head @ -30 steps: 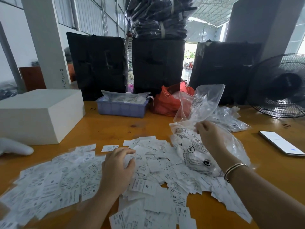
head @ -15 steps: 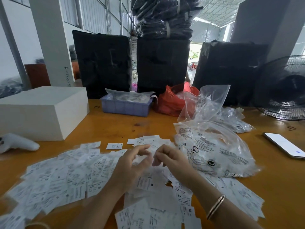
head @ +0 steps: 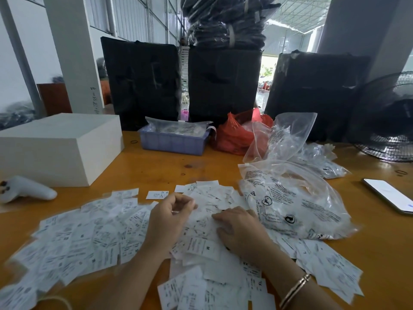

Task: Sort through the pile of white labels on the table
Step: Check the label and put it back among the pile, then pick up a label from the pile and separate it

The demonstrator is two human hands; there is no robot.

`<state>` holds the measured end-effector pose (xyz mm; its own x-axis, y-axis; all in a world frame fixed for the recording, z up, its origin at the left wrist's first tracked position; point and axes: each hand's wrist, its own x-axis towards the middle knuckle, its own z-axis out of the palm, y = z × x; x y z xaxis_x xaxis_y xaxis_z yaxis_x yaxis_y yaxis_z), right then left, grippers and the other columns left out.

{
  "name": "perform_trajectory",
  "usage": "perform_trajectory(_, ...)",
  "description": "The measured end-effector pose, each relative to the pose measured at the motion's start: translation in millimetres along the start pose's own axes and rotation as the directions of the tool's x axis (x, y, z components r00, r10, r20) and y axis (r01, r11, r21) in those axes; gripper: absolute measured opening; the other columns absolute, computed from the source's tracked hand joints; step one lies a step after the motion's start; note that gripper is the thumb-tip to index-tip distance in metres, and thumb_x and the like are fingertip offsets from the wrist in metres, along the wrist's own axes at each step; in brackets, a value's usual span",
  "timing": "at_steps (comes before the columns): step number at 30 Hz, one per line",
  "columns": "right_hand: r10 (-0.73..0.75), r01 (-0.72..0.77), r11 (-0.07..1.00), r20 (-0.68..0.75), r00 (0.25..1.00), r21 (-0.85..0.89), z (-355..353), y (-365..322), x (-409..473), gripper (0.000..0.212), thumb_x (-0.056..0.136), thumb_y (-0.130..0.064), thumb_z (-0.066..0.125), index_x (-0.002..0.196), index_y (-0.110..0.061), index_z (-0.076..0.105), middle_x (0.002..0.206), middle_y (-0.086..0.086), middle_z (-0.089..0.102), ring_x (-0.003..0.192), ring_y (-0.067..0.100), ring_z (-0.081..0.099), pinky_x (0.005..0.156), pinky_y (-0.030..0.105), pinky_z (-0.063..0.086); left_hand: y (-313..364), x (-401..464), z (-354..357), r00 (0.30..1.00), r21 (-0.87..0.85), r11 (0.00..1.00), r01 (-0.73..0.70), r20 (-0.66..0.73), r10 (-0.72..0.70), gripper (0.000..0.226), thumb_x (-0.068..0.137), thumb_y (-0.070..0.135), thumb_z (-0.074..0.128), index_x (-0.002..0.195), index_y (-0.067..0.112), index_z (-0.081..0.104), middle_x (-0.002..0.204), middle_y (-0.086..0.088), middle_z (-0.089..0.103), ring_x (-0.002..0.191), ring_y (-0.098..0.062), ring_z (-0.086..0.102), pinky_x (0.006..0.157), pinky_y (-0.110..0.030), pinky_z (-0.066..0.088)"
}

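Observation:
A wide pile of small white printed labels (head: pixel 93 238) covers the near part of the orange wooden table (head: pixel 156 166). My left hand (head: pixel 169 220) hovers over the middle of the pile with its fingers curled toward the thumb. White shows in the gap, but I cannot tell whether a label is pinched there. My right hand (head: pixel 241 231), a bangle on its wrist, lies flat on the labels with the fingers spread and pointing left. One label (head: pixel 157 194) lies apart just beyond the pile.
A printed clear plastic bag (head: pixel 301 202) lies right of my hands, with more clear bags behind it. Farther back stand a blue tray (head: pixel 172 144) and a red bag (head: pixel 234 135). At the left are a white box (head: pixel 60 148) and a white controller (head: pixel 26 191). A phone (head: pixel 388 195) and a fan (head: pixel 388 121) are at the right.
My right hand let go of the plastic bag, came left to meet the left hand, then settled flat on the labels. My left hand rose from flat to curled.

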<state>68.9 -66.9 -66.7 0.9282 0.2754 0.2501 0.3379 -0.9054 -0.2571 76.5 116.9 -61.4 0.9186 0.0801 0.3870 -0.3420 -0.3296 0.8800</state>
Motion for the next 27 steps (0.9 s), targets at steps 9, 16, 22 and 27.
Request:
perform_trajectory(9, -0.076, 0.076, 0.997, 0.034, 0.997, -0.007, 1, 1, -3, 0.041, 0.089, -0.049, 0.046, 0.127, -0.037, 0.053, 0.128, -0.019, 0.053, 0.119, 0.003, 0.043, 0.1, 0.028, 0.021, 1, 2, -2, 0.992, -0.179, 0.976, 0.127, 0.045, -0.121, 0.017, 0.082, 0.02, 0.072, 0.095, 0.029, 0.066, 0.085, 0.018, 0.071, 0.08, 0.005, 0.065, 0.061, -0.006, 0.049)
perform_trajectory(16, 0.249, -0.051, 0.783, -0.238, 0.939, 0.62, 2, 1, -6, 0.03, 0.094, -0.022, 0.056, 0.12, -0.037, 0.058, 0.059, -0.01, 0.056, 0.048, 0.007, 0.049, 0.049, 0.022, 0.042, 4, 0, -1, 0.983, -0.222, 0.961, 0.167, 0.11, -0.146, 0.016, 0.081, 0.021, 0.071, 0.093, 0.031, 0.068, 0.083, 0.018, 0.07, 0.076, 0.004, 0.065, 0.059, -0.01, 0.05)
perform_trajectory(22, 0.208, 0.029, 0.745, -0.273, 0.939, 0.667, -3, -12, -10, 0.029, 0.094, -0.007, 0.052, 0.101, -0.03, 0.068, 0.09, -0.011, 0.064, 0.07, 0.0, 0.061, 0.063, 0.009, 0.045, 7, -3, 2, 0.979, -0.218, 0.967, 0.129, 0.185, -0.089, 0.019, 0.083, 0.018, 0.069, 0.098, 0.031, 0.066, 0.084, 0.012, 0.073, 0.076, 0.0, 0.067, 0.063, -0.007, 0.049)
perform_trajectory(27, 0.104, 0.048, 0.749, -0.188, 0.977, 0.661, -6, -20, -9, 0.015, 0.089, -0.019, 0.064, 0.092, -0.031, 0.073, 0.083, -0.005, 0.066, 0.072, -0.006, 0.056, 0.064, 0.013, 0.044, 4, -5, 4, 0.971, -0.218, 0.97, 0.109, 0.232, -0.057, 0.021, 0.083, 0.017, 0.069, 0.099, 0.031, 0.066, 0.083, 0.009, 0.072, 0.08, -0.004, 0.067, 0.065, -0.008, 0.048)
